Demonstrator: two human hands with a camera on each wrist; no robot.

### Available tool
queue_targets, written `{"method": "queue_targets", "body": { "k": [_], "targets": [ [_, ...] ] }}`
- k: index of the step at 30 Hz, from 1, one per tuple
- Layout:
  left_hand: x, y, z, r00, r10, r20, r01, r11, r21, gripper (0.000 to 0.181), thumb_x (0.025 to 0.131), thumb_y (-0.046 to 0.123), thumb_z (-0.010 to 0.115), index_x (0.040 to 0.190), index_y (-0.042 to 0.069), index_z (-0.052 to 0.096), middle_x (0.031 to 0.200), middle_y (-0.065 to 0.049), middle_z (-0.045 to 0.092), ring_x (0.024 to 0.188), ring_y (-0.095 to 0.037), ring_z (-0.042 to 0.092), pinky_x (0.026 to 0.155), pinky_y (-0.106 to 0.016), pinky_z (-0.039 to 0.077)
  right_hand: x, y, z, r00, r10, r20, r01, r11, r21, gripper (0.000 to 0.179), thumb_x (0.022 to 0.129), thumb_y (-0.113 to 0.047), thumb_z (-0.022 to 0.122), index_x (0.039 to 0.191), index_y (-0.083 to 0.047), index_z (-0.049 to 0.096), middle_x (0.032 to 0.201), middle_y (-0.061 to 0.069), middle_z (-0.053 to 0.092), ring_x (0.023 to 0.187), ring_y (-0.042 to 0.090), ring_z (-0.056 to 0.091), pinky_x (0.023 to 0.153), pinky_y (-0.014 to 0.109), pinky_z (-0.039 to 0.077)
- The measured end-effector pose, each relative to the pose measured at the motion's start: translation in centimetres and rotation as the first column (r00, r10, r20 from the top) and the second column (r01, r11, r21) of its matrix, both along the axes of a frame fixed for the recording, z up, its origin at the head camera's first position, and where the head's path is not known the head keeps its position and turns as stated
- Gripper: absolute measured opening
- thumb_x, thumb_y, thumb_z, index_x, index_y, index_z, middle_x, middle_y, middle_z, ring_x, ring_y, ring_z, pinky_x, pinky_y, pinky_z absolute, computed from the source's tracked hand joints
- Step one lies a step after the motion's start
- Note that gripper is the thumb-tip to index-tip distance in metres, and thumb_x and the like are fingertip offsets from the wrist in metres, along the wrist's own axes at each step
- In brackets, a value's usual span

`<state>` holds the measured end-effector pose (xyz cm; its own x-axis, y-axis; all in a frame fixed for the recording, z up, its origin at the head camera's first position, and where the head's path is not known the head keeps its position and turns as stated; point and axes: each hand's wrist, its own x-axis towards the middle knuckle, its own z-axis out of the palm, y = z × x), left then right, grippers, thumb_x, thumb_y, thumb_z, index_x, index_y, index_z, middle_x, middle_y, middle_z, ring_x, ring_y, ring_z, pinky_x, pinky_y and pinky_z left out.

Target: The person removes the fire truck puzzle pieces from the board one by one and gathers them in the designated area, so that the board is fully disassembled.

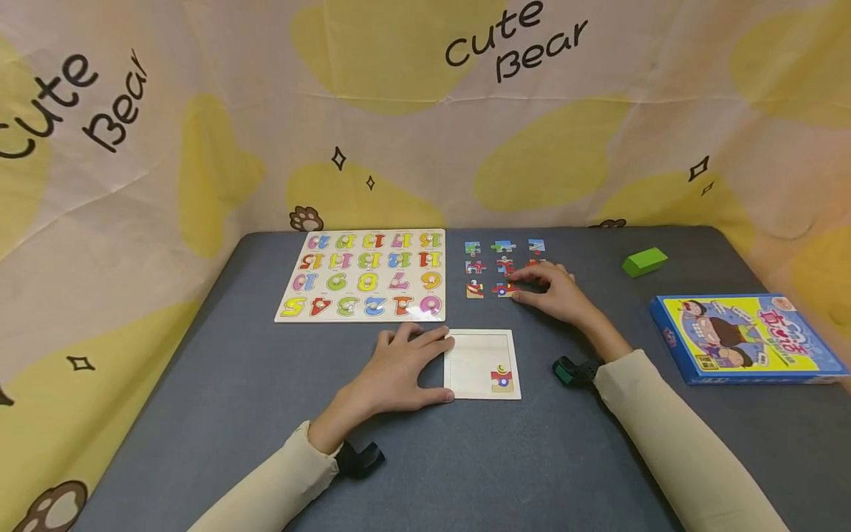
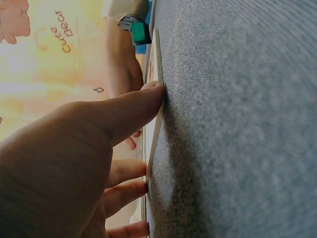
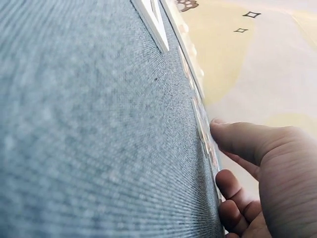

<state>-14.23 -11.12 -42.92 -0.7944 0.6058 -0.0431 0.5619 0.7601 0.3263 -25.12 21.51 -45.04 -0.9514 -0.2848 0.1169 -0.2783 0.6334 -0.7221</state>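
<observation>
In the head view, a white puzzle tray lies on the table with a yellow, red and blue piece in its lower right corner. My left hand rests at the tray's left edge, thumb and fingers spread along it; the left wrist view shows the thumb against the rim. Beyond the tray, jigsaw pieces lie in rows. My right hand reaches in from the right, thumb and index fingertips right at a red car piece. A red piece lies just behind it, and the hand partly covers the right column.
A number board lies behind my left hand. At the right are a green block and a blue and yellow box. A patterned cloth hangs behind the grey table.
</observation>
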Motion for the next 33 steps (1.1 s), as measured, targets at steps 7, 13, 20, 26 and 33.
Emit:
{"method": "queue_targets", "body": {
  "k": [7,13,20,26,33],
  "targets": [
    [0.0,0.0,-0.1,1.000,-0.004,-0.004,0.004,1.000,-0.003,0.082,0.086,0.062,0.072,0.155,0.025,0.046,0.164,0.005,0.038,0.139,-0.028,0.037,0.099,-0.055,0.029,0.8,0.3,0.4,0.999,0.038,-0.017,-0.039,0.996,-0.081,0.034,0.091,-0.019,0.077,0.124,-0.011,0.073,0.117,0.012,0.068,0.104,0.025,0.051,0.092,0.038,0.037],
    [-0.1,0.0,-0.2,1.000,-0.003,-0.009,0.003,1.000,-0.013,0.082,0.086,0.063,0.071,0.155,0.026,0.046,0.165,0.005,0.038,0.139,-0.027,0.037,0.098,-0.054,0.029,2.4,0.0,1.1,0.990,0.143,0.009,-0.141,0.985,-0.096,0.029,0.092,-0.018,0.077,0.119,-0.011,0.074,0.098,0.007,0.066,0.080,0.018,0.053,0.071,0.027,0.043],
    [-0.1,0.1,-0.2,1.000,0.003,-0.009,-0.004,1.000,-0.023,0.082,0.086,0.064,0.071,0.155,0.027,0.046,0.165,0.006,0.038,0.139,-0.027,0.037,0.099,-0.053,0.029,4.2,-0.7,1.9,0.955,0.297,0.013,-0.293,0.949,-0.118,0.024,0.091,-0.012,0.078,0.114,-0.009,0.075,0.093,0.003,0.067,0.074,0.013,0.054,0.067,0.024,0.046],
    [-0.1,0.1,0.0,1.000,0.001,-0.011,-0.002,1.000,-0.031,0.082,0.086,0.064,0.070,0.155,0.027,0.046,0.165,0.006,0.038,0.139,-0.027,0.038,0.098,-0.053,0.030,5.6,-0.9,2.7,0.914,0.401,0.061,-0.398,0.916,-0.051,0.029,0.088,-0.020,0.081,0.117,-0.015,0.076,0.105,0.001,0.071,0.092,0.019,0.058,0.082,0.030,0.050],
    [-0.1,0.1,0.1,1.000,-0.001,-0.007,0.000,1.000,-0.021,0.082,0.086,0.063,0.071,0.154,0.025,0.047,0.164,0.005,0.038,0.139,-0.028,0.039,0.098,-0.053,0.030,6.6,-2.1,3.1,0.843,0.526,0.113,-0.531,0.847,0.015,0.039,0.082,-0.032,0.086,0.119,-0.023,0.076,0.110,-0.005,0.070,0.103,0.018,0.054,0.092,0.038,0.044]
  ]
}}
